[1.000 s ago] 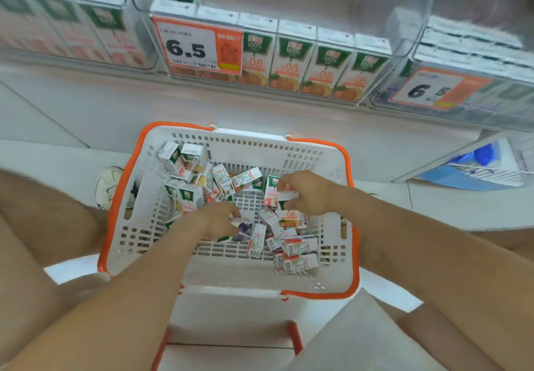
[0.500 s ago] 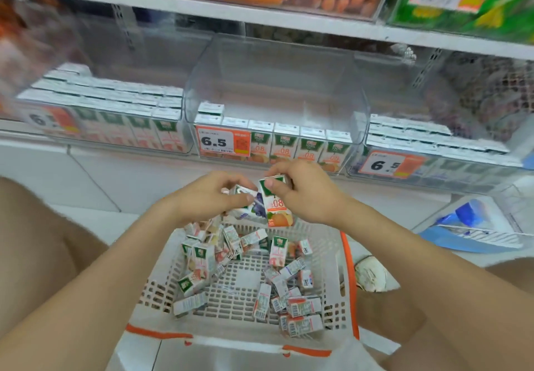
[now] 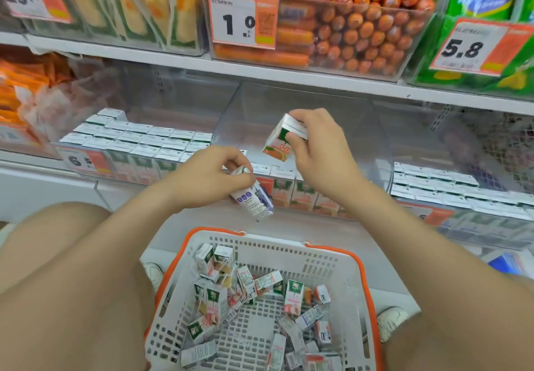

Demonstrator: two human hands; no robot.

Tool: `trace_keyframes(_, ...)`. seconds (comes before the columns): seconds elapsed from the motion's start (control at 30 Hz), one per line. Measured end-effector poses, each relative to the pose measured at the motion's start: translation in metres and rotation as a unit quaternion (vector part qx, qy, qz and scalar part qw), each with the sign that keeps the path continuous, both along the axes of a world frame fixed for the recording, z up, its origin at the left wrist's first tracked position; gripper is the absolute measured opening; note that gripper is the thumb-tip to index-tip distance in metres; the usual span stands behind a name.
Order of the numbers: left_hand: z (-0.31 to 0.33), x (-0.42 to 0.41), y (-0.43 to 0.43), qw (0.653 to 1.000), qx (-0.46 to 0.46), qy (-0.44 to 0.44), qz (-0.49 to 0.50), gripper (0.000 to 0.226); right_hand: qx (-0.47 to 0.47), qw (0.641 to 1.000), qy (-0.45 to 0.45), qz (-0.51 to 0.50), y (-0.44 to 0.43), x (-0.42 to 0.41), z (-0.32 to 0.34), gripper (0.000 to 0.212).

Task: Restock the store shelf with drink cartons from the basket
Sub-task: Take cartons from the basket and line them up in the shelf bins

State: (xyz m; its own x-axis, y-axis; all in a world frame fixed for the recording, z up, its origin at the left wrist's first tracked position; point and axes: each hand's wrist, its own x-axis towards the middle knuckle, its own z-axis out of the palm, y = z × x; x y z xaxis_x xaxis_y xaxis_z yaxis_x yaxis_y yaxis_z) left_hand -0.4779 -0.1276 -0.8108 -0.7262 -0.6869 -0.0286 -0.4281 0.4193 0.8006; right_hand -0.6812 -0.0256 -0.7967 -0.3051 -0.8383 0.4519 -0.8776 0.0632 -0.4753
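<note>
Right hand (image 3: 320, 151): fingers clamped on an orange-and-green carton (image 3: 281, 139), tilted, raised before the clear middle bin (image 3: 303, 104).
Left hand (image 3: 208, 177): pinching a purple carton (image 3: 255, 197), hanging just below its fingers.
Basket (image 3: 341, 266): below both hands, on the floor, loose cartons (image 3: 268, 310) scattered inside.
Shelf row (image 3: 297, 191): upright cartons behind the hands.

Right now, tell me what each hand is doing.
Left hand: closed on a carton with purple print.
Right hand: closed on a carton with orange print, raised in front of the clear shelf bin.
</note>
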Motion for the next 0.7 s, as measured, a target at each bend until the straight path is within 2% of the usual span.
trace_keyframes(0.13,-0.001,-0.011,0.007,0.997,0.037,-0.003,0.07,0.034,0.108,0.993,0.053,0.002,-0.037,-0.006,-0.026,0.036)
trace_keyframes(0.3,0.002,-0.015,0.004,0.99,-0.007,-0.034,0.135,0.047,0.206,0.977,0.002,0.056,-0.068,-0.003,-0.035,0.022)
trace_keyframes(0.43,0.007,-0.016,0.0,0.985,-0.041,-0.038,0.163,0.055,0.275,0.956,-0.01,0.099,-0.077,-0.007,-0.032,0.028)
trace_keyframes(0.57,0.014,-0.022,0.0,0.983,-0.03,-0.003,0.182,0.058,0.257,0.959,-0.04,0.112,-0.058,-0.011,0.001,0.042)
trace_keyframes(0.63,0.016,-0.027,0.003,0.978,-0.041,0.009,0.205,0.061,0.232,0.961,-0.09,0.123,-0.041,-0.011,0.02,0.041)
trace_keyframes(0.7,0.018,-0.033,0.008,0.971,-0.036,0.023,0.235,0.063,0.248,0.952,-0.109,0.144,-0.022,-0.003,0.033,0.043)
